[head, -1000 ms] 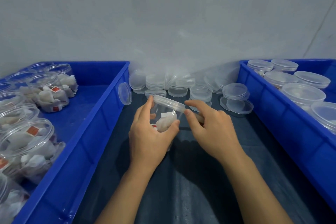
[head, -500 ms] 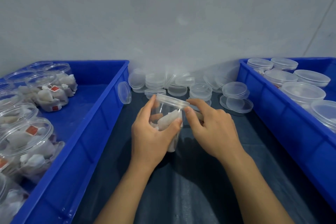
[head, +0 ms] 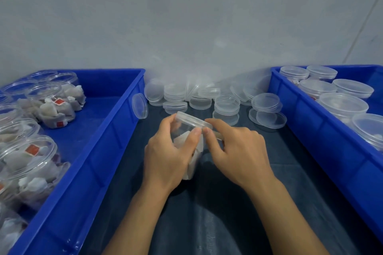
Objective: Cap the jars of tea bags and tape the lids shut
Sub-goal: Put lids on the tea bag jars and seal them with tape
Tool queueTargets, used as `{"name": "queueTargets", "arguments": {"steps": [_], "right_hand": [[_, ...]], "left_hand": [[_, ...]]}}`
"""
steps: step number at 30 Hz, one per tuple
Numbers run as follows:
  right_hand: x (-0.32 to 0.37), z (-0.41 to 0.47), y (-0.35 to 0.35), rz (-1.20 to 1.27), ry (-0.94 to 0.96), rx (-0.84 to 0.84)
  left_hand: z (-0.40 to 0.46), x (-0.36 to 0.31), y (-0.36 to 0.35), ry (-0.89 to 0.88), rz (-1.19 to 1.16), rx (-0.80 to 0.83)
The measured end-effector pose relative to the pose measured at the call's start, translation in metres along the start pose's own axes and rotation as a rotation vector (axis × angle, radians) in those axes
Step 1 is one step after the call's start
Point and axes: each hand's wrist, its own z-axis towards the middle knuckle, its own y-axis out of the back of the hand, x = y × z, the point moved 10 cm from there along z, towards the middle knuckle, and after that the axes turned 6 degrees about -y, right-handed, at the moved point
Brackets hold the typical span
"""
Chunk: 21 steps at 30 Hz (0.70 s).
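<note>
The left hand (head: 167,157) grips a clear jar (head: 191,147) of tea bags, tilted, over the dark mat (head: 217,213) between two blue bins. The right hand (head: 238,151), touching it from 3 o'clock, pinches at the lid (head: 192,119); loose lids (head: 207,97) lie at 12 o'clock

Clear glossy plastic jar (head: 187,130), glossy blue plastic bins (head: 107,130), matt dark cloth (head: 207,223).

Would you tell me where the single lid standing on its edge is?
In the head view, the lid leans against the left blue bin, left of the loose lid pile.
</note>
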Motion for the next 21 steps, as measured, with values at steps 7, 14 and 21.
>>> {"name": "queueTargets", "arguments": {"steps": [7, 14, 21], "right_hand": [[0.018, -0.004, 0.001, -0.018, 0.017, -0.004], [0.008, 0.001, -0.004, 0.120, -0.028, 0.160], [0.004, 0.003, 0.000, 0.075, 0.022, 0.121]], "left_hand": [[0.003, 0.005, 0.010, 0.073, 0.163, -0.021], [0.004, 0.018, 0.016, 0.154, -0.054, -0.115], [0.005, 0.025, 0.013, 0.201, -0.205, -0.107]]}}
